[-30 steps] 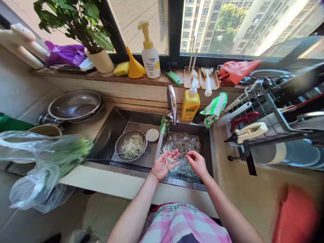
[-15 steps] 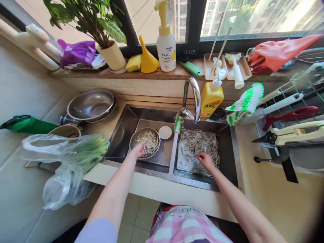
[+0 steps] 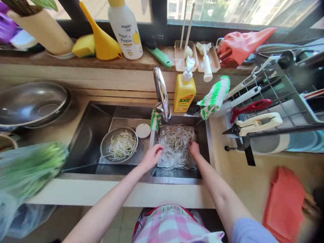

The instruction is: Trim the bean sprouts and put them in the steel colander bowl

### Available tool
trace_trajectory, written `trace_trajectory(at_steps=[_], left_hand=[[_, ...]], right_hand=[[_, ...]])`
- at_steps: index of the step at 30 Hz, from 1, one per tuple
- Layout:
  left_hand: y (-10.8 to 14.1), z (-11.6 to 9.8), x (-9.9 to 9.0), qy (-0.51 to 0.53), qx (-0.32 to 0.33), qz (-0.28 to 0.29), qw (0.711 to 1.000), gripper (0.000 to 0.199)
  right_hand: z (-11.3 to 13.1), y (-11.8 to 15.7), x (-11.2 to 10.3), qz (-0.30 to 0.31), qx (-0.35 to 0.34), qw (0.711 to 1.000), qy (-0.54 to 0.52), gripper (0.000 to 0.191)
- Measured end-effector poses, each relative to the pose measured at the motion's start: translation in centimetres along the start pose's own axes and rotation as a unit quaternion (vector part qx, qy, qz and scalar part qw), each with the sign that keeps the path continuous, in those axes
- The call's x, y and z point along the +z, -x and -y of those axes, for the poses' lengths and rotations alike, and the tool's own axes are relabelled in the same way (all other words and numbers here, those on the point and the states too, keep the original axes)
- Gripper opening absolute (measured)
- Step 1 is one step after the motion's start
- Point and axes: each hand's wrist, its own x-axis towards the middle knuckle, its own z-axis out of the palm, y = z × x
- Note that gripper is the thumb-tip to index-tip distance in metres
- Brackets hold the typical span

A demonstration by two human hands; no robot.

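Right of frame centre, our curled right hand reaches into the tangled strands, our loosely bent left hand hangs at their left edge, both grips unclear, so we'd best pinch few at once, lightly.

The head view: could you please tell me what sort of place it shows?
Most likely a home kitchen. A double-basin sink with a faucet is set in the counter, and metal pans stand to its left.
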Motion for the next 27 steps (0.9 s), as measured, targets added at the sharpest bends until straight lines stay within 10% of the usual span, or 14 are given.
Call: trace_trajectory(at_steps=[4, 14, 19, 27], left_hand=[[-2.2, -1.7, 9.2, -0.109, -0.079, 0.179, 0.975, 0.016], [-8.8, -1.2, 20.5, -0.124, -0.267, 0.064, 0.954, 0.049], [-9.4, -0.6, 22.2, -0.048, -0.285, 0.082, 0.954, 0.037], [-10.3, 2.0, 18.6, 0.081, -0.286, 0.071, 0.952, 0.031]], right_hand=[[-0.7, 1.5, -1.8, -0.021, 0.031, 0.999, 0.005, 0.021], [-3.8, 10.0, -2.5, -0.014, -0.037, 0.992, -0.124, 0.018], [-4.8, 11.8, -2.7, 0.040, -0.050, 0.993, -0.097, 0.016], [-2.0, 7.5, -1.8, 0.171, -0.010, 0.983, 0.068, 0.021]])
